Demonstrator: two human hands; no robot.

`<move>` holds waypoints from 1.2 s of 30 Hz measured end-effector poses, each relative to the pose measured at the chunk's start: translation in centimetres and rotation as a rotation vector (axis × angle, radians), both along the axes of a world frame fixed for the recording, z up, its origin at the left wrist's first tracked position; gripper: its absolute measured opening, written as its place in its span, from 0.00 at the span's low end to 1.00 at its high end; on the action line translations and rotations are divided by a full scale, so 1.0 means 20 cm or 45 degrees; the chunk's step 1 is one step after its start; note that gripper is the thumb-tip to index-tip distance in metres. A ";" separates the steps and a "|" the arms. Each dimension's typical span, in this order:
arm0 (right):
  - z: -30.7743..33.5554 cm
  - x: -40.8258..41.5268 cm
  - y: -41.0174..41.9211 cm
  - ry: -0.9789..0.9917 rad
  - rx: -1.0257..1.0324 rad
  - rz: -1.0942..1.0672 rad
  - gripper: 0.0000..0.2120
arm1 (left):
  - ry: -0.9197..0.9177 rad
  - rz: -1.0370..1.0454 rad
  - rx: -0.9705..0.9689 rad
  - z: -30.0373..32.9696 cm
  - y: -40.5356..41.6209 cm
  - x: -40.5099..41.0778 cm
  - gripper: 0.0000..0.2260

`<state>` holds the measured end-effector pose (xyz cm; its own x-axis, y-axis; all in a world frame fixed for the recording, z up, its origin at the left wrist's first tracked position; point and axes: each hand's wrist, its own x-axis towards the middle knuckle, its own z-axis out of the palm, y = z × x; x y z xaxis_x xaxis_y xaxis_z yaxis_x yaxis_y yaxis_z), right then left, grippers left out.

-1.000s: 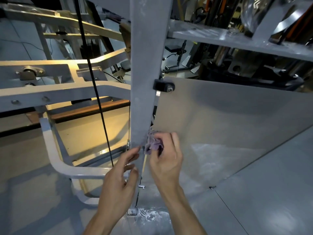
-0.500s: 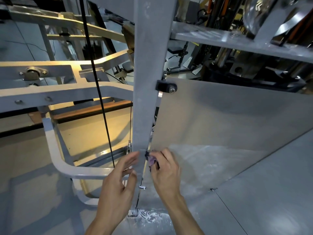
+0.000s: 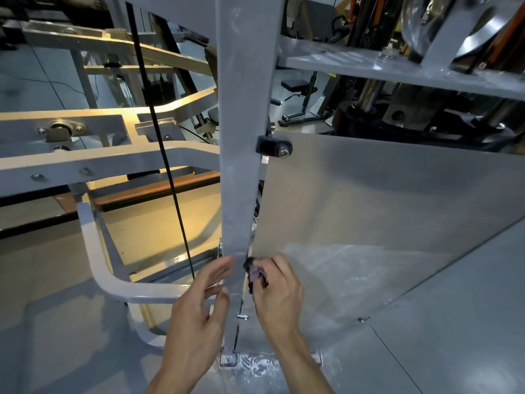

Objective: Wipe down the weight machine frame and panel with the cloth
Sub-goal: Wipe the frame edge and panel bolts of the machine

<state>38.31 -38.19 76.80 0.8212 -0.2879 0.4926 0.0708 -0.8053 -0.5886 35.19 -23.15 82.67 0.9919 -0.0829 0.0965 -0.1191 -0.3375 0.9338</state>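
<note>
Lower now, our right hand (image 3: pixel 277 291) pinches the soft purple cloth (image 3: pixel 254 273) bunched against the upright post (image 3: pixel 241 166). Our left hand (image 3: pixel 199 305) rests loose-fingered, holding nothing.

No readable text anywhere — machine frame (image 3: pixel 244 137) (or panel (image 3: pixel 383 200)) unmarked.

A grey floor (image 3: pixel 454 336) was seen below, marked with white smears (image 3: pixel 255 362) near the bottom edge. A black padded seat (image 3: pixel 294 86) on a dark stand was set in the background. Orange bars (image 3: pixel 353 12) were seen at the upper right.
</note>
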 end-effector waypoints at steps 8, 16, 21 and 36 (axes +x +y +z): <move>0.16 0.07 -0.01 -0.278 0.134 -0.061 0.11 | 0.005 0.002 0.025 0.00 -0.02 0.01 0.24; 0.01 0.00 0.03 0.019 0.205 -0.117 0.11 | -0.016 -0.014 0.047 0.00 -0.04 0.03 0.24; 0.18 0.03 0.05 -0.212 0.244 -0.067 0.08 | -0.018 -0.047 0.039 0.02 -0.09 0.05 0.23; 0.12 -0.05 -0.23 -0.194 0.565 -0.242 0.16 | -0.016 -0.079 -0.018 0.00 -0.16 0.08 0.23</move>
<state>37.22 -42.85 79.14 0.6624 -0.6340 0.3992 0.0590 -0.4871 -0.8714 36.89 -26.38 82.62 0.9836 -0.1424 0.1106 -0.1511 -0.3157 0.9368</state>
